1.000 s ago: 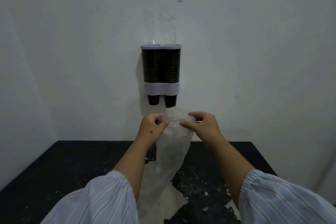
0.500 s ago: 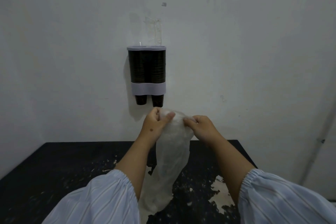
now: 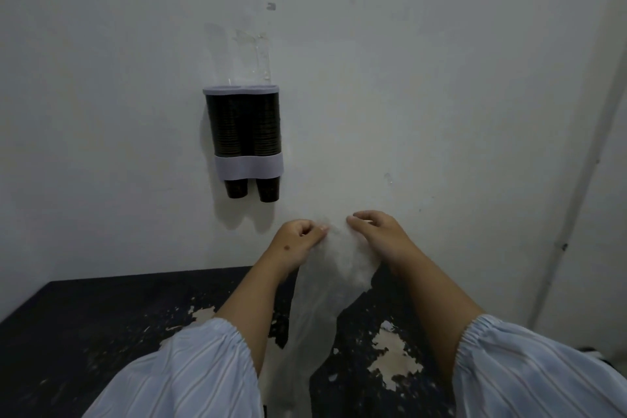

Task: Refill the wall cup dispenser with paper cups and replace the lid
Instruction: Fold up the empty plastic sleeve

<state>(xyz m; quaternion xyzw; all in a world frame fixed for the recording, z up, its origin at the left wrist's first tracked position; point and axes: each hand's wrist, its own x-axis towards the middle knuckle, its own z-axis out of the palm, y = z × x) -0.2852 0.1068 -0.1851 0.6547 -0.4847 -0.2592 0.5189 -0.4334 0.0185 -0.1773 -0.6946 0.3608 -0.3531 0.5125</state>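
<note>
A twin-tube cup dispenser (image 3: 249, 166) hangs on the white wall, packed with dark paper cups; two cup bottoms (image 3: 252, 189) stick out below its pale band. A pale rim tops the tubes, and a clear lid (image 3: 259, 58) stands tilted up against the wall above. My left hand (image 3: 298, 239) and my right hand (image 3: 380, 234) pinch the top of a long translucent plastic bag (image 3: 325, 288) that hangs down to the table, below and right of the dispenser.
A black table (image 3: 101, 322) with flaking paint patches runs along the wall in front of me. A wall corner or door frame edge (image 3: 583, 180) rises at the right. My pale striped sleeves fill the lower frame.
The view has shifted right, so the dispenser sits further left. Both hands have kept hold of the bag top and lowered slightly, now a little further apart.
</note>
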